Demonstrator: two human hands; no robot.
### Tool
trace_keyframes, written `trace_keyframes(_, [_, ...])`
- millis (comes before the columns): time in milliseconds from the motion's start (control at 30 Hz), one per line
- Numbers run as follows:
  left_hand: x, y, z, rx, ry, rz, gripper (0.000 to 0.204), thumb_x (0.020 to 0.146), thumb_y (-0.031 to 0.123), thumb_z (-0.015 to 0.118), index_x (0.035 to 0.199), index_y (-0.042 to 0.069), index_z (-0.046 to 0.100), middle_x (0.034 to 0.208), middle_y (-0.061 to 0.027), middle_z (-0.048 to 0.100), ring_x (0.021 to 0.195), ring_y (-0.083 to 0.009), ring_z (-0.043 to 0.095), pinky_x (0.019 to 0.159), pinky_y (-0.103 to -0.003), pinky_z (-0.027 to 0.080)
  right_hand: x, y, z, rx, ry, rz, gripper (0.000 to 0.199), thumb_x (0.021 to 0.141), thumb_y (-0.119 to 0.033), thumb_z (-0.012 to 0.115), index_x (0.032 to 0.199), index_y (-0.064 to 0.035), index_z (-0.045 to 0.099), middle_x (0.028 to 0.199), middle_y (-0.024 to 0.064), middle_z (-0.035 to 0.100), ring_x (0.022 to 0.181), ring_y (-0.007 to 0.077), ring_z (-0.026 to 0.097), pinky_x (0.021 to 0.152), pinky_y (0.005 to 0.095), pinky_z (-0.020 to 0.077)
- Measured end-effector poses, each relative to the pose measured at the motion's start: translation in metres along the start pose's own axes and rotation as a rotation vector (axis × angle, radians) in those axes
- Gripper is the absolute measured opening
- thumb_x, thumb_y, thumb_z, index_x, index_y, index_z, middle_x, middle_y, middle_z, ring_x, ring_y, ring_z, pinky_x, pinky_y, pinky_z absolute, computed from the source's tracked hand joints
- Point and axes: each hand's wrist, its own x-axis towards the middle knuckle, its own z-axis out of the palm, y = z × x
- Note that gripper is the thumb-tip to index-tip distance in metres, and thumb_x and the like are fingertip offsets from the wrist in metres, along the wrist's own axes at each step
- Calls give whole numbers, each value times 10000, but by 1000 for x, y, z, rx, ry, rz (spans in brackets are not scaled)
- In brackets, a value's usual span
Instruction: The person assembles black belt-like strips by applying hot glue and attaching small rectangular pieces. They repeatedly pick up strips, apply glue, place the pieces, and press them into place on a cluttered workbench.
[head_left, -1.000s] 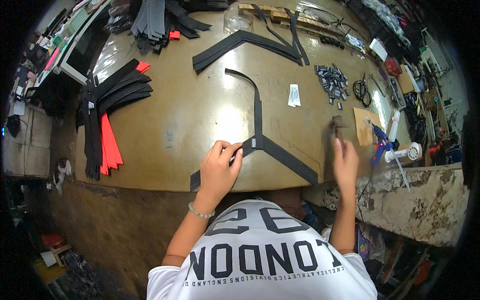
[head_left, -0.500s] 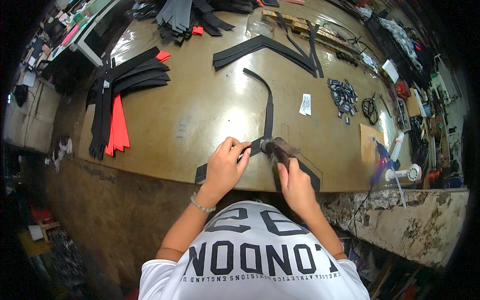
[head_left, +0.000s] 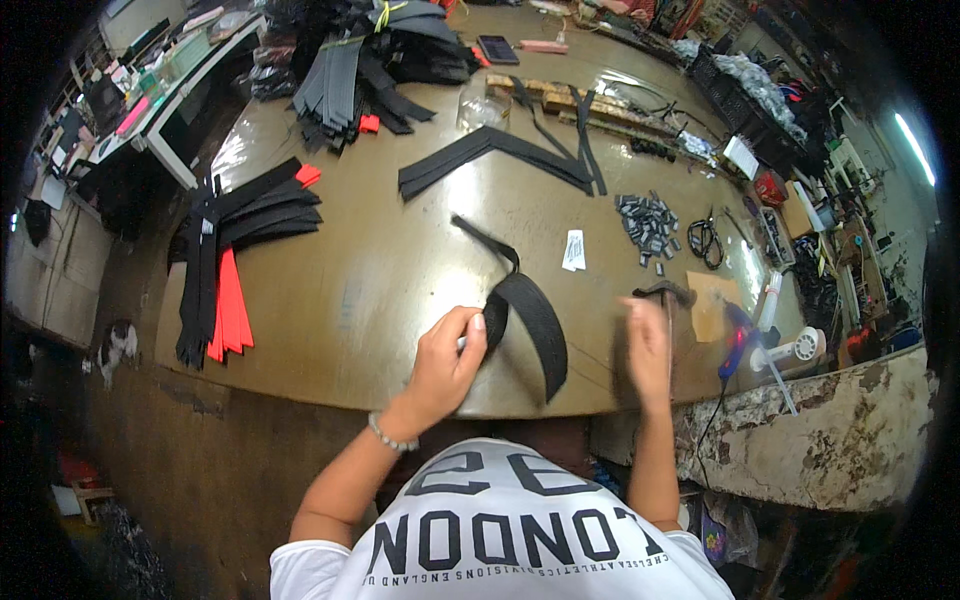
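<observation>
My left hand (head_left: 448, 358) is closed around a black webbing strap (head_left: 540, 335) near the table's front edge. The strap's wide end curves down to the right, and a narrow end reaches up and left. A small white object shows between thumb and fingers; its kind is unclear. My right hand (head_left: 648, 345), slightly blurred, is at the right with its fingers stretched out. Just beside it is a hammer (head_left: 668, 291), its dark head beyond the fingers and its handle running along the hand's right side.
Stacked black straps (head_left: 490, 158) lie ahead, with small dark buckle-like pieces (head_left: 648, 222) and a white label (head_left: 573, 250) to the right. Scissors (head_left: 705, 242), cardboard (head_left: 708, 305) and a blue glue gun (head_left: 737, 340) are further right. Black and red strips (head_left: 232, 305) lie left.
The hammer and my right hand have moved right, away from the strap. My left hand has lifted and turned the strap, which was flat on the table. The view has shifted.
</observation>
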Motion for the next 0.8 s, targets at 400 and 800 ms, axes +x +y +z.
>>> trace_keyframes(400, [-17,21,2,327,84,171,146,871,125,701,957,8,686,895,-157,659,809,-321,649,716,-398,519,18,-58,84,473,-860,134,299,871,-267,758,749,-56,585,678,-72,493,626,26,403,549,225,322])
trace_keyframes(800, [5,8,-3,150,-194,-247,190,851,186,726,921,9,732,824,-162,692,735,-282,687,686,-360,528,32,-53,76,845,-884,94,407,896,-120,703,1271,-39,567,1496,123,426,1346,208,427,1075,351,376])
